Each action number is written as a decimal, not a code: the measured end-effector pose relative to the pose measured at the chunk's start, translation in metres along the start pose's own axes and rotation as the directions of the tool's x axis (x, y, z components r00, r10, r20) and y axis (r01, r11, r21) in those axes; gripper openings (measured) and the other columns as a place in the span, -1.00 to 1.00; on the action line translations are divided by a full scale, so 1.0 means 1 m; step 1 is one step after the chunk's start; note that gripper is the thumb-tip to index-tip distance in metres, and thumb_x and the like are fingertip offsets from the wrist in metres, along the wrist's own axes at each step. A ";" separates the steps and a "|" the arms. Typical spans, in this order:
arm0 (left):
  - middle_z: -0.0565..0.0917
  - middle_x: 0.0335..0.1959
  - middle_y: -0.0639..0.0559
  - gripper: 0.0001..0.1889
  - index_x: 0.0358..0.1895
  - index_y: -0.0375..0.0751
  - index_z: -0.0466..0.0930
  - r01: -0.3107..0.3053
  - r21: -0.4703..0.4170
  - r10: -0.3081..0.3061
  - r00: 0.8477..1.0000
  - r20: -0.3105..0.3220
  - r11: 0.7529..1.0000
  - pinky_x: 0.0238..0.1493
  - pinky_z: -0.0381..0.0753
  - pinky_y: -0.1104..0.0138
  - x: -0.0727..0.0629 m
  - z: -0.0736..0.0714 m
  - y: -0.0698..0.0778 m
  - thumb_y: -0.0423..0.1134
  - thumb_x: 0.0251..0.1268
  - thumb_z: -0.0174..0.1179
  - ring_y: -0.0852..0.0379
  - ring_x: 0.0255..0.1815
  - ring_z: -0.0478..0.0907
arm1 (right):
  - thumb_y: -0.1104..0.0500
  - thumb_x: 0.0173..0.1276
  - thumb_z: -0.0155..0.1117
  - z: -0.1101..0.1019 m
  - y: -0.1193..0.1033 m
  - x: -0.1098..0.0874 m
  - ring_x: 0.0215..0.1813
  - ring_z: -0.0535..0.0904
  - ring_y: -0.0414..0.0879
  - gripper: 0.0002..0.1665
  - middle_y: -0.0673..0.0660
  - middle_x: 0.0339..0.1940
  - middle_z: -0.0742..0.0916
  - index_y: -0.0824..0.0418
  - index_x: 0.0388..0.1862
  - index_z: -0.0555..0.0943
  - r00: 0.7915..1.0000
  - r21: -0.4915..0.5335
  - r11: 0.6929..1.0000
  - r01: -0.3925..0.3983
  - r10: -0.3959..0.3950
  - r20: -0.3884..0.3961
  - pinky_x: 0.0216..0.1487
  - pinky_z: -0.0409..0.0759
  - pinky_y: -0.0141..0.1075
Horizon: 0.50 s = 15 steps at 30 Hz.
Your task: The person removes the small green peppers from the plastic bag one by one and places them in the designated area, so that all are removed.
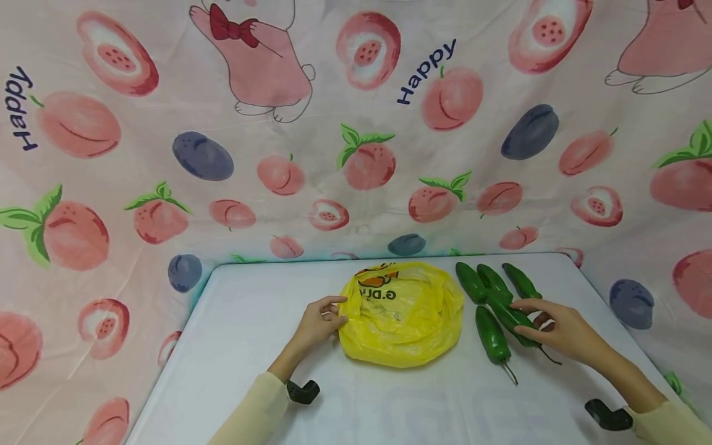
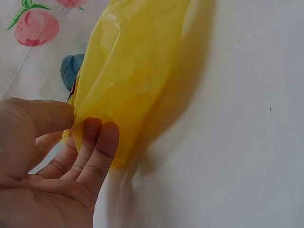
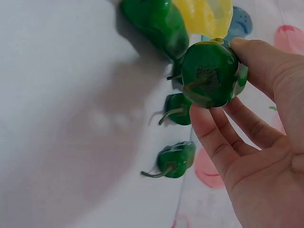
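A yellow plastic bag (image 1: 411, 334) with dark printing lies spread in the middle of the white table. My left hand (image 1: 317, 322) pinches the bag's left edge between thumb and fingers; the left wrist view shows the thin yellow film (image 2: 128, 61) between them. On the right, my right hand (image 1: 567, 329) grips a long green pepper (image 1: 505, 314) near its stem end. That held pepper (image 3: 206, 71) points its stem at the right wrist camera. Around it lie more green peppers: one in front (image 1: 492, 337), others behind, such as the rear right pepper (image 1: 521, 281).
The white table (image 1: 267, 296) ends at the back against a hanging cloth (image 1: 311, 148) printed with peaches and rabbits. A black wrist device (image 1: 303, 392) sits by the left sleeve, another black device (image 1: 609, 415) by the right sleeve.
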<state>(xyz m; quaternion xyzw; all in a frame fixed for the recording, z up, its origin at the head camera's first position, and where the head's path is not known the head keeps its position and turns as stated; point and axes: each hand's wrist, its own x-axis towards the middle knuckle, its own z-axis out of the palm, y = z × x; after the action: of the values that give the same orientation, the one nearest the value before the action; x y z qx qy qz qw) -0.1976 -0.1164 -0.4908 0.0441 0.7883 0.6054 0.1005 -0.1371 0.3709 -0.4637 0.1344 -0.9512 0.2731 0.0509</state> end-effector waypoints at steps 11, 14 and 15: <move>0.58 -0.16 -0.24 -0.56 0.26 -0.44 0.56 -0.025 0.006 0.024 0.999 0.034 1.000 -0.32 0.69 0.19 -0.010 -0.003 0.015 -0.53 0.30 0.28 0.13 -0.43 0.52 | -0.02 0.26 0.56 0.011 0.016 -0.012 -0.22 0.67 -0.04 -0.35 0.23 -0.09 0.75 0.23 0.24 0.62 0.990 0.053 0.989 -0.139 0.137 0.028 -0.36 0.63 -0.37; 0.57 -0.16 -0.24 -0.56 0.27 -0.44 0.55 -0.027 0.010 0.026 0.999 0.036 1.000 -0.30 0.70 0.17 -0.010 -0.003 0.015 -0.53 0.31 0.28 0.12 -0.43 0.52 | -0.02 0.27 0.55 0.015 0.020 -0.014 -0.19 0.69 0.01 -0.34 0.27 -0.08 0.75 0.25 0.26 0.60 0.985 0.070 0.983 -0.171 0.169 0.041 -0.35 0.65 -0.35; 0.57 -0.17 -0.23 -0.56 0.27 -0.44 0.55 -0.027 0.011 0.026 0.999 0.035 1.000 -0.30 0.71 0.15 -0.009 -0.003 0.014 -0.53 0.31 0.28 0.12 -0.43 0.53 | -0.02 0.28 0.55 0.016 0.021 -0.015 -0.18 0.69 0.03 -0.34 0.27 -0.08 0.75 0.25 0.26 0.60 0.983 0.075 0.981 -0.180 0.177 0.043 -0.34 0.67 -0.32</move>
<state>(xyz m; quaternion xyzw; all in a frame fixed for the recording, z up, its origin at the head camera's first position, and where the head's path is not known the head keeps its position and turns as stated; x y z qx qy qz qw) -0.1899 -0.1172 -0.4754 0.0659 0.7891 0.6015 0.1060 -0.1296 0.3829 -0.4906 0.0554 -0.9487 0.3112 0.0039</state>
